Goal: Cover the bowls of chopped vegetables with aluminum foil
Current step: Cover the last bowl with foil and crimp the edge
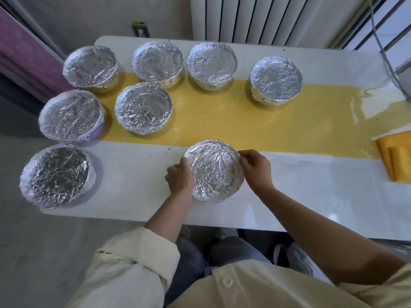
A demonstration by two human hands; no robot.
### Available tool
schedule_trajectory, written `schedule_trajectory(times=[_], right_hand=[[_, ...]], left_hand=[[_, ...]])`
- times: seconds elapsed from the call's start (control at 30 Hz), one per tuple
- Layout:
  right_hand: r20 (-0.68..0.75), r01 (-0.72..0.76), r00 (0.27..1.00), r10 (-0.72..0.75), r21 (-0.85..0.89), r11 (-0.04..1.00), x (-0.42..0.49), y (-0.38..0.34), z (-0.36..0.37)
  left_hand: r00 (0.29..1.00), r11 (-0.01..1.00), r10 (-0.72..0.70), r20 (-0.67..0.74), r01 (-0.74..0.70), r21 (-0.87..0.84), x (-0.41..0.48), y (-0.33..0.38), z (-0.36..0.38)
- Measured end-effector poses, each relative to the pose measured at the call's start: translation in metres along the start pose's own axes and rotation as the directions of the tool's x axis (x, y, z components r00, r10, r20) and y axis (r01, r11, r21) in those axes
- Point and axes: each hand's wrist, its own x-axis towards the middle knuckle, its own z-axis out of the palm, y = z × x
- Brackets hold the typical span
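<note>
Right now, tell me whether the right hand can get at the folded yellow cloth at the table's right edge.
Probably yes. Only bare white table lies between the right hand and the folded yellow cloth, though the hand first must release the foil-covered bowl it pinches.

Near bowl [213, 194]: upright, front-centre of desk [289, 192], crinkled foil [213, 167] tight over rim. Seven more bowls [143, 107], left and far side, all foil-capped.

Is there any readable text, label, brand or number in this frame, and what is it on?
No text here can be read.
Yellow-and-black sticker above the wall socket: too blurred to read.
Small printed mark on the side of a back-row bowl: too small to read.
</note>
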Motion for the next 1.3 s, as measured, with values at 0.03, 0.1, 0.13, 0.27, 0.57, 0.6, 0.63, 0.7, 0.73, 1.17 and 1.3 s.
schedule_trajectory(times=[0.03, 0.1, 0.13, 0.27, 0.57, 0.6, 0.63, 0.7, 0.73, 1.17, 1.3], right_hand=[[-0.041, -0.034, 0.999, 0.034, 0.013, 0.999, -0.005, 0.002, -0.002], [-0.077, -0.093, 0.993, 0.093, 0.002, 0.996, -0.016, 0.007, -0.005], [-0.073, -0.125, 0.99, 0.123, -0.02, 0.992, -0.02, 0.011, -0.006], [-0.029, -0.164, 0.986, 0.162, -0.092, 0.982, -0.028, 0.023, -0.012], [0.134, -0.081, 0.99, 0.054, 0.209, 0.975, -0.014, 0.017, 0.009], [0.122, -0.098, 0.99, 0.071, 0.229, 0.969, -0.014, 0.019, 0.01], [0.119, -0.107, 0.99, 0.08, 0.245, 0.964, -0.014, 0.021, 0.011], [0.142, -0.123, 0.986, 0.087, 0.267, 0.956, -0.014, 0.021, 0.01], [0.163, -0.143, 0.982, 0.1, 0.275, 0.951, -0.012, 0.021, 0.009], [0.349, -0.195, 0.934, 0.081, 0.306, 0.932, -0.005, 0.022, 0.003], [0.447, -0.185, 0.894, 0.04, 0.287, 0.94, -0.003, 0.023, -0.007]], left_hand=[[0.998, 0.998, 0.052, 0.026, -0.05, -0.045, 0.0, 0.0, -0.002], [0.99, 0.989, 0.121, 0.069, -0.115, -0.093, -0.006, 0.002, -0.008], [0.988, 0.988, 0.134, 0.076, -0.127, -0.093, -0.008, 0.0, -0.011], [0.996, 0.998, 0.058, -0.073, -0.06, -0.03, -0.021, -0.021, -0.013], [0.993, 0.968, -0.094, -0.066, 0.076, -0.241, -0.045, -0.047, 0.014], [0.991, 0.957, -0.122, -0.048, 0.105, -0.269, -0.045, -0.048, 0.014], [0.99, 0.95, -0.136, -0.029, 0.122, -0.286, -0.044, -0.048, 0.013], [0.99, 0.946, -0.142, -0.002, 0.135, -0.296, -0.044, -0.05, 0.01], [0.991, 0.94, -0.134, 0.018, 0.133, -0.314, -0.043, -0.051, 0.008], [0.99, 0.947, -0.103, 0.095, 0.127, -0.295, -0.036, -0.043, 0.003], [0.985, 0.932, -0.088, 0.151, 0.135, -0.336, -0.038, -0.042, -0.002]])
